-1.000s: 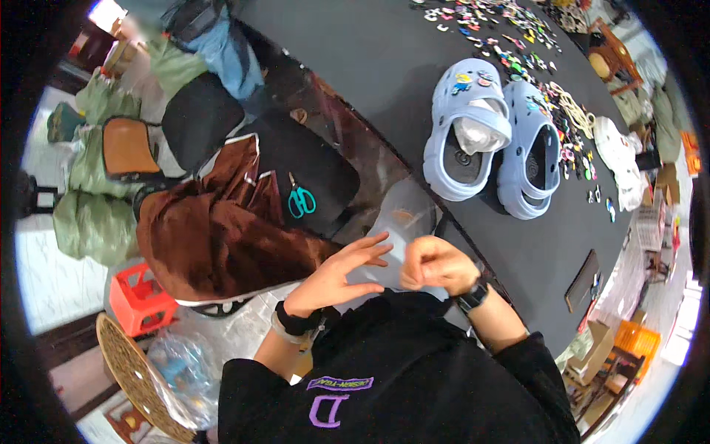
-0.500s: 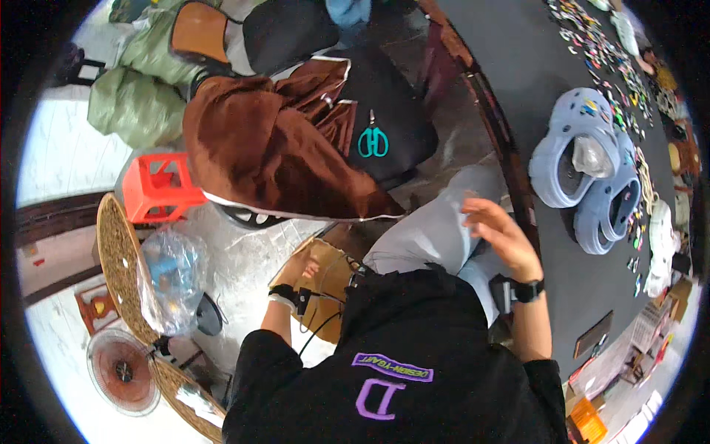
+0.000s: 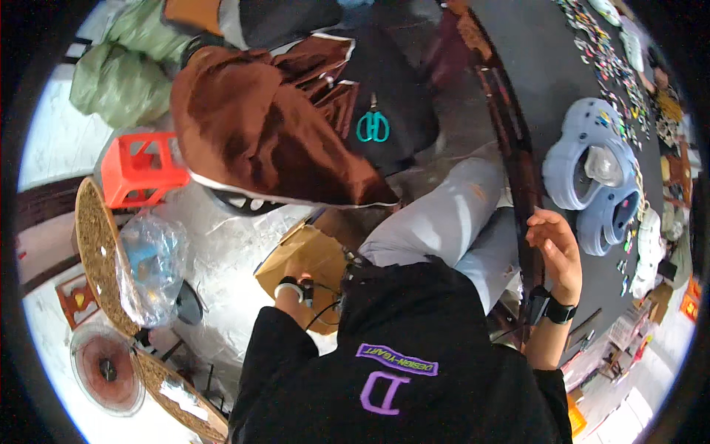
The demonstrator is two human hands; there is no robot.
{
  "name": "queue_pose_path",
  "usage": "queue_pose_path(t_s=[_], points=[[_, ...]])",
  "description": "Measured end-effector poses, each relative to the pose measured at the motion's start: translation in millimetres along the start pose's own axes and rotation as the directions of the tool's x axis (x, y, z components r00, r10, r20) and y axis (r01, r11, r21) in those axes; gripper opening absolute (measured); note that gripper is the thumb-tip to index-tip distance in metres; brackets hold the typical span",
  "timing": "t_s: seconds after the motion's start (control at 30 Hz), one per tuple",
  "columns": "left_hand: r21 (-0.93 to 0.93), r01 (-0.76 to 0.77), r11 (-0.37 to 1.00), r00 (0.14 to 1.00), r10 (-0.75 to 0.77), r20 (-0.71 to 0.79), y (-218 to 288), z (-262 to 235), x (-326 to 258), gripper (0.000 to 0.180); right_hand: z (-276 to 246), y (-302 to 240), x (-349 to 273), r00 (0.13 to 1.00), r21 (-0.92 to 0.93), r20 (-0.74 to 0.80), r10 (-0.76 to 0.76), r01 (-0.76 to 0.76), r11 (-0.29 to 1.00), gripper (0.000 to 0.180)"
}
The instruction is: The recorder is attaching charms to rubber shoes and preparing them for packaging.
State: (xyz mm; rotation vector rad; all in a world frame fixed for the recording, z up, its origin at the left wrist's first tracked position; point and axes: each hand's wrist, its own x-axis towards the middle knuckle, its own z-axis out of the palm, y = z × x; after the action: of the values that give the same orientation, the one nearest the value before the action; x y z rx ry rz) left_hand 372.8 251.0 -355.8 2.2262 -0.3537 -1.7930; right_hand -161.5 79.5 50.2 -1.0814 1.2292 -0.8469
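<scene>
Left hand: reaches down into the cardboard box; the hand [image 3: 299,266] is small and blurred against the brown walls, so I cannot tell whether its fingers are spread or pinching anything.
Cardboard box: the box [image 3: 305,238] sits on the floor left of the person's legs; its right side is hidden by the black shirt [image 3: 436,333], and its contents cannot be made out.
Cable: a thin black cable [image 3: 325,314] loops near the left wrist; where it ends is unclear.
Right hand: the hand [image 3: 558,246] is raised at the edge of the dark surface [image 3: 599,288], fingers loosely curled and parted, with nothing visible in them; whether it touches the surface cannot be told.
Clogs: two light-blue clogs lie on the surface just beyond the right hand; the nearer-left clog [image 3: 560,172] holds a crumpled clear wad [image 3: 604,166] and partly covers the other clog [image 3: 596,222].
Charms: small multicoloured pieces [image 3: 610,63] scatter along the surface, too small to name singly.
Scissors: teal-handled scissors [image 3: 373,126] lie on black material, blades indistinct.
Brown cloth: the draped cloth [image 3: 244,118] hides most of whatever supports it.
Fan: the round fan [image 3: 109,368] stands lower left, its base obscured.
</scene>
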Motion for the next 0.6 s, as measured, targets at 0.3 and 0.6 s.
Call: queue_pose_path(t_s=[0.3,0.6], points=[[0.632,-0.739,0.233,0.671,0.341,0.658,313.7,31.1,-173.5,0.032,-76.0,-31.8,-83.9,0.821,-0.058,-0.473,-0.319,0.333,0.941,0.042],[-0.201,-0.970,0.135,-0.106,0.508,0.855,451.8,269.9,-385.7,0.045,-124.7,35.0,-83.8,0.627,-0.285,-0.728,-0.277,0.090,0.954,0.083]])
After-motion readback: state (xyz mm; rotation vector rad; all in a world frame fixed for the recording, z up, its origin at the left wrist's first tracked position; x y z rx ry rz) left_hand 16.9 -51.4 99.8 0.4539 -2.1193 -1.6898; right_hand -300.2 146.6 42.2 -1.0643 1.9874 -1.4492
